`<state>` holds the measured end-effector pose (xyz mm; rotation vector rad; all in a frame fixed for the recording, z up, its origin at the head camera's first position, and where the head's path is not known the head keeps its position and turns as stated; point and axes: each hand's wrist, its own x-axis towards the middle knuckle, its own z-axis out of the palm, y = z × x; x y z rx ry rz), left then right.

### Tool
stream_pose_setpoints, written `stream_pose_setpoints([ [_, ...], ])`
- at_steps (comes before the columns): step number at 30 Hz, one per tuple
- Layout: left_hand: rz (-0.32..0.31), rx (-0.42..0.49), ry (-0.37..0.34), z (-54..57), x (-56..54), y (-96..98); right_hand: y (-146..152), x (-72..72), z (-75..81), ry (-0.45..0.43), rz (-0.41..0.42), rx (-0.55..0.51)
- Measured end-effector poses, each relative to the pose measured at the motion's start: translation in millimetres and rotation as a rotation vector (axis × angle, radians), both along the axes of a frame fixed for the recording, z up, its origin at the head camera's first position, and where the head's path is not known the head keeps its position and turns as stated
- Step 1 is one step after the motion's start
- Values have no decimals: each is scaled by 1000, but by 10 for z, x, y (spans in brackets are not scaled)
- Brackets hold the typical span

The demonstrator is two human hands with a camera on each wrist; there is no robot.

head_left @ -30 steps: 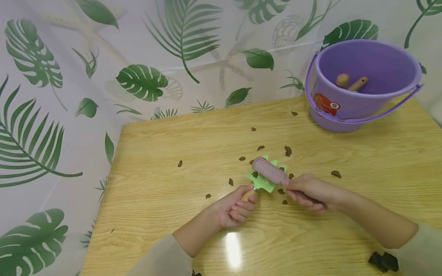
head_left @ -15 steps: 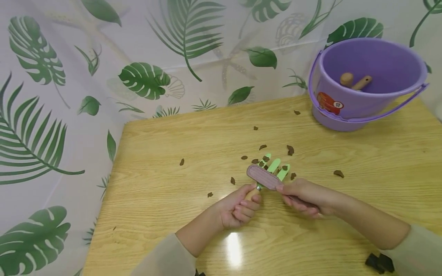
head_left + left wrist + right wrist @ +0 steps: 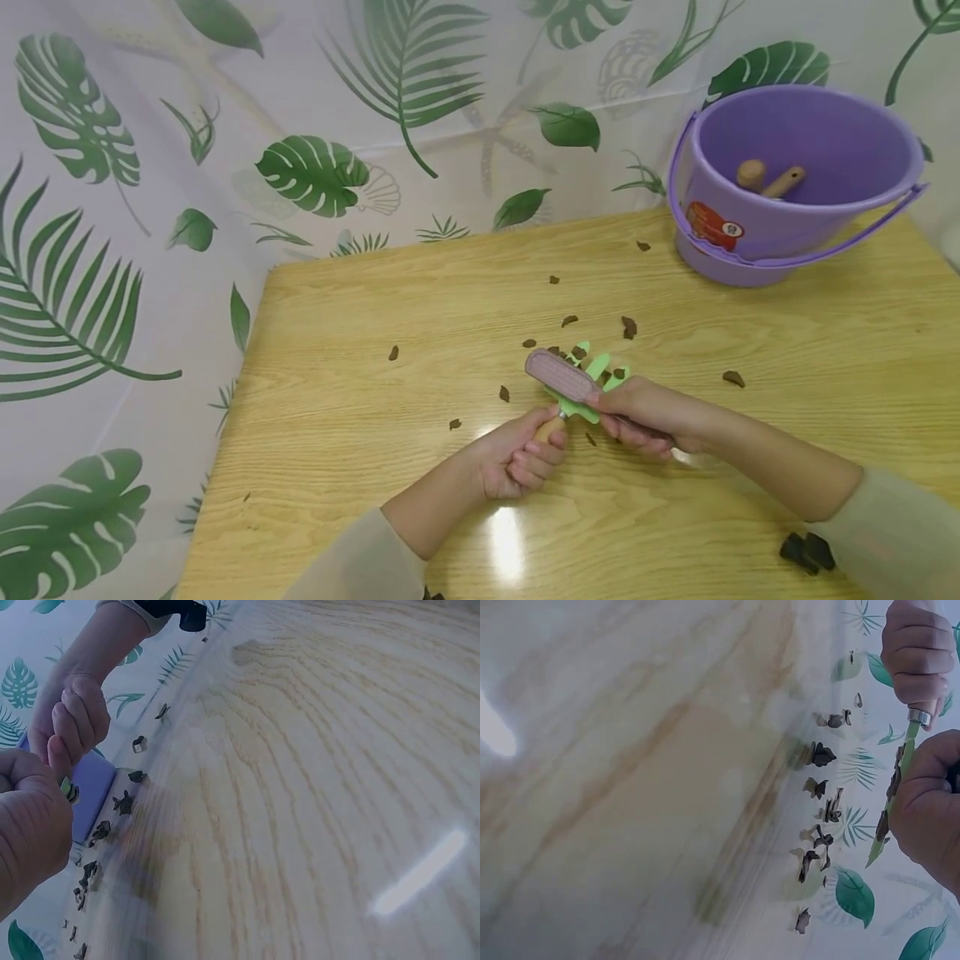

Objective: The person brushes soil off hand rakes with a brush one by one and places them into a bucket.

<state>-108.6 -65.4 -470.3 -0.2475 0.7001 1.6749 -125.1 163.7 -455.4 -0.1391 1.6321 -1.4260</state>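
In the head view my left hand [image 3: 517,458] grips the wooden handle [image 3: 550,429] of a green garden hand fork [image 3: 597,365]. My right hand [image 3: 648,410] holds a mauve paddle-shaped tool [image 3: 561,375] by its handle. Its textured face is up, and whether its underside has bristles is hidden. It lies across the fork, covering part of the head. Brown flakes [image 3: 883,825] cling to the fork in the right wrist view. More dark brown flakes [image 3: 628,327] lie scattered on the table around the tools.
A purple bucket [image 3: 795,237] stands at the back right of the wooden table [image 3: 337,317]. Two wooden handles [image 3: 783,182] show inside it. A leaf-print sheet [image 3: 315,92] hangs along the back and left edges.
The mauve tool has moved left across the fork, and my right hand has come closer to my left. The fork tilted so its tines showed more, then they became partly covered by my right hand.
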Motion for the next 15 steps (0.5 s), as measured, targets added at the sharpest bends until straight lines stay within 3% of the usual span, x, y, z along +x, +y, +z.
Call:
stream_pose_setpoints([
  [7,15,-38,15,-8,16,-20,-97,-106,4,53,-1,46],
  [12,9,-35,-8,36,35,23,-150,-200,43,105,-65,133],
  [15,12,-43,16,99,16,50,-154,-242,128,128,-102,144],
])
